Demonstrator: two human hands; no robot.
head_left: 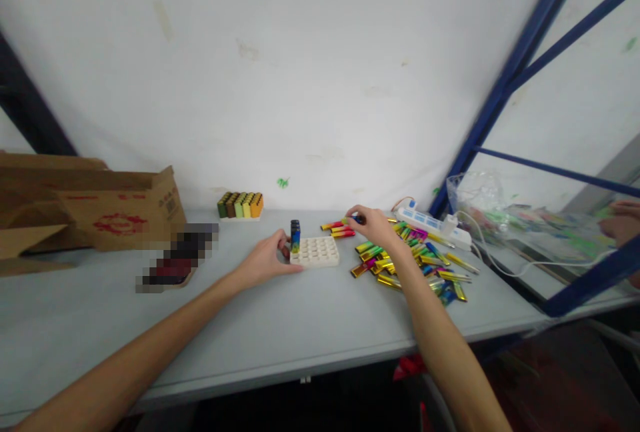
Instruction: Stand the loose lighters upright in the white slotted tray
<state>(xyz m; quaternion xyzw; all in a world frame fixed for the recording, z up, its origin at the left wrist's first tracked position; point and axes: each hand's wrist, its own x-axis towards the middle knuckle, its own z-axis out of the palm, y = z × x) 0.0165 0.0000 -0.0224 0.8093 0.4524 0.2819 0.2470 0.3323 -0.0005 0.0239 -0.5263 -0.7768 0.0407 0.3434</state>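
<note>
My left hand (267,259) grips the left end of a white tray (327,259) with rows of round holes, thumb along its front edge. A short row of blue lighters (295,239) with black tops stands upright in the tray's left end. My right hand (373,225) is closed in a pinch above the left side of a pile of shiny lighters (385,259). A dark-ended lighter (358,219) shows at its fingertips, mostly hidden by the fingers. Several red and yellow lighters (343,233) lie just left of that hand, behind the tray.
A filled tray of green, brown, yellow and orange lighters (241,207) stands against the wall. At left are an open cardboard box (120,212) and a pixelated phone-like object (177,262). A white power strip (430,222), blue shelf frame (493,112) and another person's hand (623,222) are at right.
</note>
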